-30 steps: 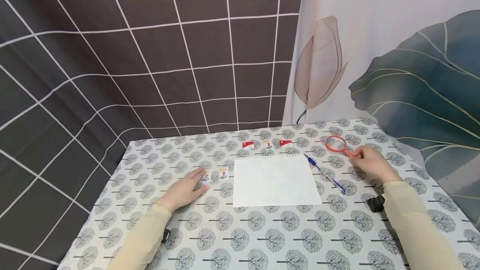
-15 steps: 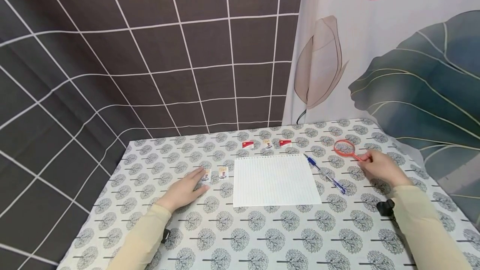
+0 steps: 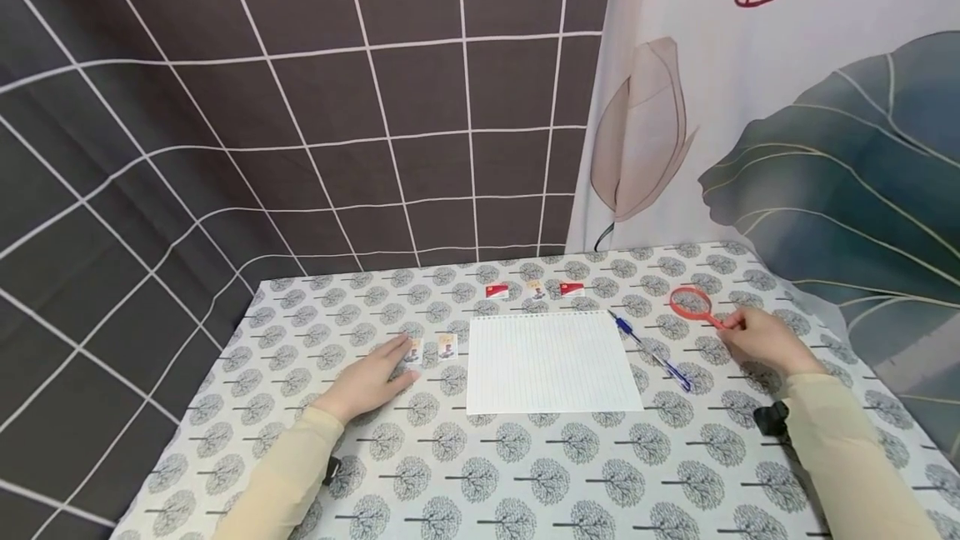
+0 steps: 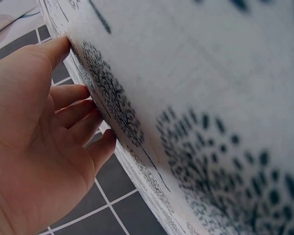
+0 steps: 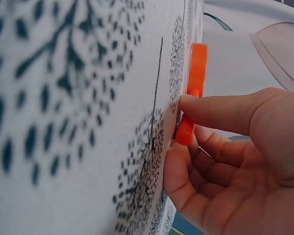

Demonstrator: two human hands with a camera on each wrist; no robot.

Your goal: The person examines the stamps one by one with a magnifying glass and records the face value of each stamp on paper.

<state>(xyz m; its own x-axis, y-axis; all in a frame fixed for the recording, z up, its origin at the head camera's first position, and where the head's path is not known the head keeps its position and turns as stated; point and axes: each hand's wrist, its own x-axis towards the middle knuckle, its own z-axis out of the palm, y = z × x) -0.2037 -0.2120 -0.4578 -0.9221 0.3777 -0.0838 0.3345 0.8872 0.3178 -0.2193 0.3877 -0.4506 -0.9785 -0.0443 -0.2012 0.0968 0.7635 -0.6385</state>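
At the table's right side my right hand (image 3: 768, 340) pinches the handle of a red-orange magnifying glass (image 3: 708, 317), whose round rim points away to the left. The right wrist view shows the thumb and curled fingers about the orange handle (image 5: 185, 129), close to the cloth. On the left, my left hand (image 3: 367, 380) rests on the table with fingers extended, its fingertips over part of a small picture card (image 3: 415, 354). A second such card (image 3: 447, 347) lies just right of it. In the left wrist view the fingertips (image 4: 105, 142) touch the cloth.
A lined sheet of paper (image 3: 551, 365) lies mid-table, with a blue pen (image 3: 652, 352) slanting along its right side. Behind it are two red-and-white cards (image 3: 497, 292) and a small picture card (image 3: 536, 290) between them. Dark checked curtain (image 3: 405, 107) hangs behind the table.
My right hand has shifted right and slightly toward me, the magnifying glass moving with it, then nearly stopped. My left hand has stayed in place.
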